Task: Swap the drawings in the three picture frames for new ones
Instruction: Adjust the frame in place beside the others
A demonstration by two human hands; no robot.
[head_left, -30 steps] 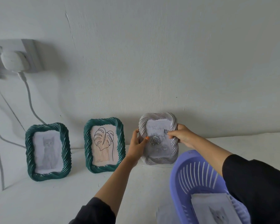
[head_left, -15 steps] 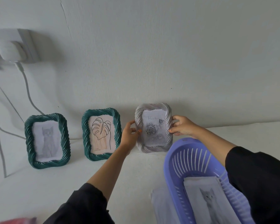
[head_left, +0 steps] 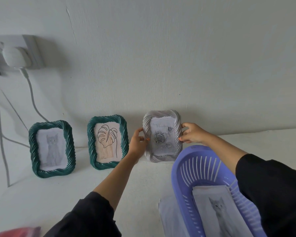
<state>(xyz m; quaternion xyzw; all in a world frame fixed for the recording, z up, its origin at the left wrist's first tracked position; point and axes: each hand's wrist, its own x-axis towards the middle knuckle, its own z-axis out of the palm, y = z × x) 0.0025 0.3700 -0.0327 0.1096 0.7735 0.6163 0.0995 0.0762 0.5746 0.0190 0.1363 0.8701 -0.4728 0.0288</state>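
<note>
Picture frames, three in a row at the foot of the wall on a white table (head_left: 58, 194): a green frame (head_left: 32, 151) with a cat drawing (head_left: 52, 149), a second green frame (head_left: 91, 142) with a leaf drawing (head_left: 107, 141), and, at the right, a grey frame (head_left: 161, 113) with a rose drawing (head_left: 162, 135). The left hand (head_left: 138, 144) pinches the grey frame's left edge and the right hand (head_left: 192, 133) its right edge, thumbs in front and fingers curled behind. The frame is upright, facing the viewer; whether its lower edge rests on the table cannot be told. A purple basket (head_left: 183, 168) in front holds a cat sheet (head_left: 217, 207), and a loose sheet (head_left: 169, 211) lies just beside it. Every frame shows a drawing, but which are new cannot be read from the pictures. Judged by the two-handed hold in line with the row, the grey frame is probably being set in place with its drawing fitted, and the task may be near its end. One second earlier the right hand's fingers lay across the front of the rose drawing; they have since moved to the outer edge, and the left thumb has drawn back toward the rim.
</note>
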